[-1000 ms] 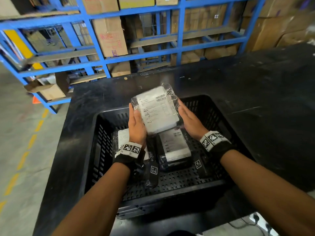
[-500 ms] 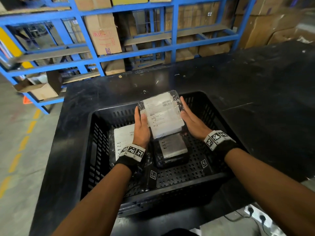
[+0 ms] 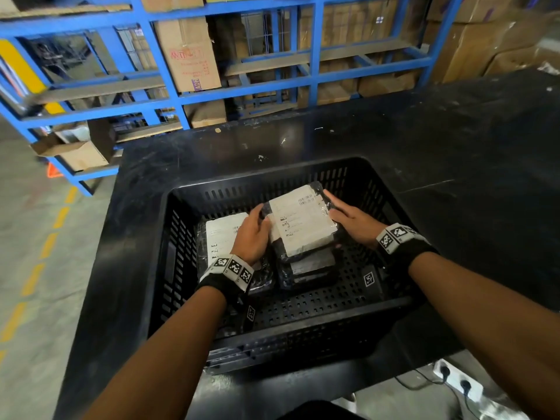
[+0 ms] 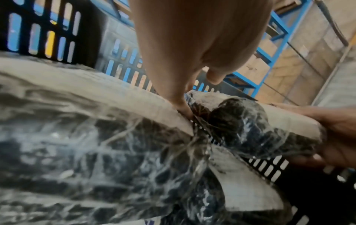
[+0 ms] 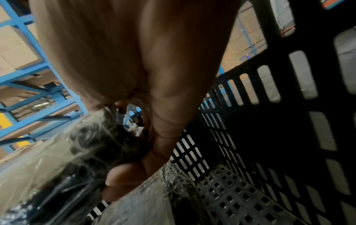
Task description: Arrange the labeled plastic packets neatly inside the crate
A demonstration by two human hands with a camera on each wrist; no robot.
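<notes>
Both hands (image 3: 303, 228) grip the crinkled clear top packet (image 3: 301, 221), white-labelled over dark contents, in the crate (image 3: 163, 237).

My head camera looked down and forward over the black crate (image 3: 157, 225) from above. Each wrist camera sat low inside it, close behind my fingers, facing the far wall. All three shared the top packet (image 3: 300, 219).

Black table (image 3: 454, 153) bears black crate (image 3: 303, 322).
</notes>
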